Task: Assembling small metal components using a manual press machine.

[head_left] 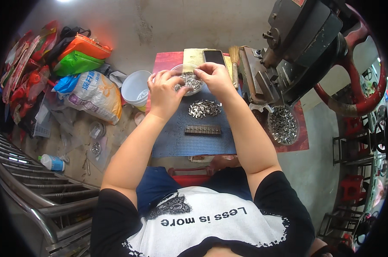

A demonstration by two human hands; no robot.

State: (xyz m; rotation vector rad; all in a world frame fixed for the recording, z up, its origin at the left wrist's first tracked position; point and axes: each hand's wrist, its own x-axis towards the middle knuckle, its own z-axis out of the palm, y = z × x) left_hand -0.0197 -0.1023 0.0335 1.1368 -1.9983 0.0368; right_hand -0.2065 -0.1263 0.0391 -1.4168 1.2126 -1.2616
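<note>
Nearest me, past my white-and-black shirt (202, 214), metal rails (44, 205) curve along my left, with one white-and-blue bottle (52, 162) lying just beyond them. On the blue mat (172, 139) before me sits one dark metal block (202, 129), long and narrow, with a row of notches across it. Just past it lies one loose heap (204, 109) of small, shiny, silvery metal pieces, short and slim, overlapping too much for me to count. To the right, a clear bowl (297, 127) full of similar pieces stands on the red table (162, 61), close by a dark machine (316, 51) with one big red handwheel (361, 96); the machine hides part of the table from me. Beyond the heap is a second clear bowl (182, 66), holding more silvery pieces, which makes two on the table. My left hand (165, 88) curves over its left side, fingers and thumb apart; my right hand (213, 77) is at its right side, fingertips near the thumb. I cannot tell whether either one clamps the rim, as they cover much of it. Left of the table stand one white bucket (136, 88) and a big printed bag (93, 96). Farther off are one phone (214, 56) on something yellow (194, 55), one straw brush (234, 53) and the grey wall (181, 25).
</note>
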